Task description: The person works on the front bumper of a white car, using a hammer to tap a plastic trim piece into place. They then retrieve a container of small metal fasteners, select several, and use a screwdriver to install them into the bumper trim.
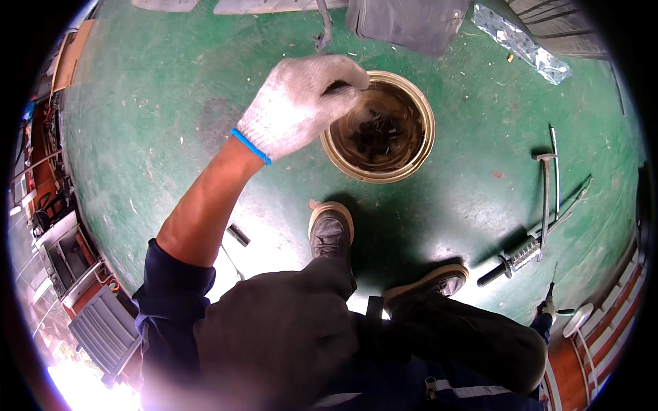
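My left hand (pixel 305 106), in a white knit glove with a blue cuff, hangs over the left rim of a round metal tin (pixel 428 130). Its fingers are curled together; what they hold, if anything, is hidden. Brown, blurred residue and dark scraps lie inside the tin. Far to the right, beyond my right knee, my right hand (pixel 548 306) shows small in a pale glove. It appears closed around a thin, dark, pointed tool (pixel 552 284) whose kind is unclear.
Right of my shoes lie a hammer (pixel 545 178), a thin rod (pixel 556 164) and a black-handled tool (pixel 510 266) on the green floor. A small black cylinder (pixel 238 235) lies at left. Plastic wrap (pixel 521 42) and a grey panel (pixel 404 24) are at the far side.
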The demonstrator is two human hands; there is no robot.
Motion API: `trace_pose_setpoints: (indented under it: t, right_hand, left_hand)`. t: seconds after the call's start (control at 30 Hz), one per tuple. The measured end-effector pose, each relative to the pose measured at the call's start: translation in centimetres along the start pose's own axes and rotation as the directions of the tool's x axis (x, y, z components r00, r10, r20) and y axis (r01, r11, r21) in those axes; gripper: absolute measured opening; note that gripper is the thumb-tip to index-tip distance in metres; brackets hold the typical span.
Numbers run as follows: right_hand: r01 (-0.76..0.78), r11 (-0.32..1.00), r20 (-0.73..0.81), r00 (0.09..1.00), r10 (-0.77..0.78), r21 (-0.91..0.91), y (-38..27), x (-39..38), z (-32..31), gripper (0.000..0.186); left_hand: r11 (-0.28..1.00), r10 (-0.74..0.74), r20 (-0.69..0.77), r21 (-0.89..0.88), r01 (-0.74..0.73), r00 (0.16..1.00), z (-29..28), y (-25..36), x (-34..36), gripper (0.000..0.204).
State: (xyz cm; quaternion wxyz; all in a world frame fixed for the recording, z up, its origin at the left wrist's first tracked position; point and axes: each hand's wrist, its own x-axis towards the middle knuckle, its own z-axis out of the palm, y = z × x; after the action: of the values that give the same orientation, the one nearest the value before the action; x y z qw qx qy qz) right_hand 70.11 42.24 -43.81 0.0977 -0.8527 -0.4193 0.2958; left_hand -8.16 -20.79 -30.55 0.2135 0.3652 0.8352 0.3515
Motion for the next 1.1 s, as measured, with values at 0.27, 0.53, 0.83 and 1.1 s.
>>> trace_pose_setpoints:
  t: [0.27, 0.53, 0.83, 1.1]
  right_hand:
    - [0.013, 0.999, 0.028, 1.0, -0.014, 0.041, 0.1, -2.3, 1.8, 0.028]
    - [0.048, 0.99, 0.043, 0.998, -0.055, 0.133, 1.6, -4.8, 2.2, 0.024]
    - [-0.015, 0.984, 0.139, 0.99, -0.01, 0.178, 2.8, -4.1, 3.2, 0.02]
    - [-0.021, 0.965, 0.197, 0.98, -0.032, 0.26, 3.0, -3.1, 2.9, 0.022]
  left_hand:
    - [0.997, 0.059, 0.107, -0.054, -0.054, 0.992, 0.6, -0.5, 1.6, 0.029]
    - [1.0, 0.025, 0.065, -0.014, -0.024, 0.998, -2.1, -0.1, 2.4, 0.032]
    - [0.87, -0.486, -0.075, 0.059, 0.49, 0.871, -4.5, -2.5, -1.6, 0.035]
    - [0.99, -0.12, -0.054, -0.081, 0.115, 0.991, -0.3, 0.3, -2.4, 0.031]
